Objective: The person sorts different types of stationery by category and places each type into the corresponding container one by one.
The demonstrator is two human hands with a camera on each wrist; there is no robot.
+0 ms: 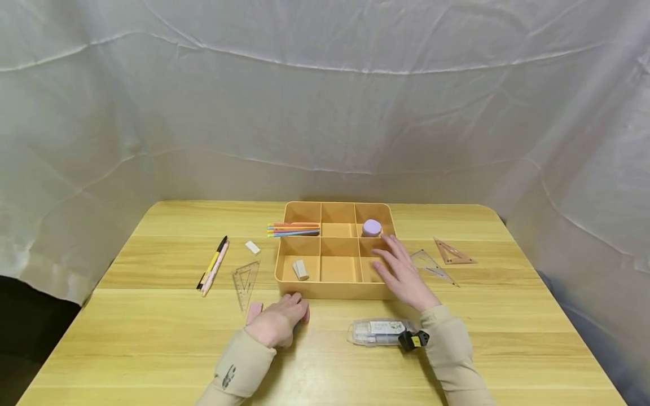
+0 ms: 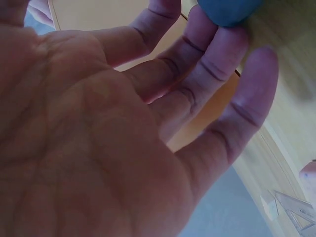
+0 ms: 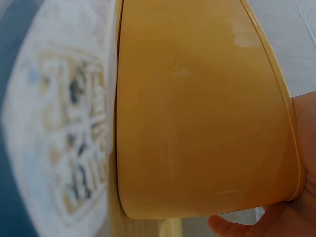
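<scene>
A yellow-orange organizer [image 1: 332, 290] with several compartments stands mid-table. Just in front of its left corner is my left hand [image 1: 278, 322], palm down. In the left wrist view its fingertips meet a rounded blue object [image 2: 229, 11], its kind mostly hidden by the hand and frame edge. My right hand [image 1: 403, 276] lies over the organizer's right rim, fingers loosely spread above the front right compartment. Behind those fingers sits a round lilac item [image 1: 372, 228] in the back right compartment. Two whitish erasers [image 1: 302, 269] lie in the front left one; thin colored sticks [image 1: 293, 227] jut over the left rim.
Left lie two pens [image 1: 216, 268], a white eraser [image 1: 252, 247], a clear set square [image 1: 244, 285] and a pink block [image 1: 254, 310]. A transparent labelled case [image 1: 378, 331] lies below the right wrist. Farther right are a clear triangle [image 1: 440, 274] and an orange-brown one [image 1: 453, 256].
</scene>
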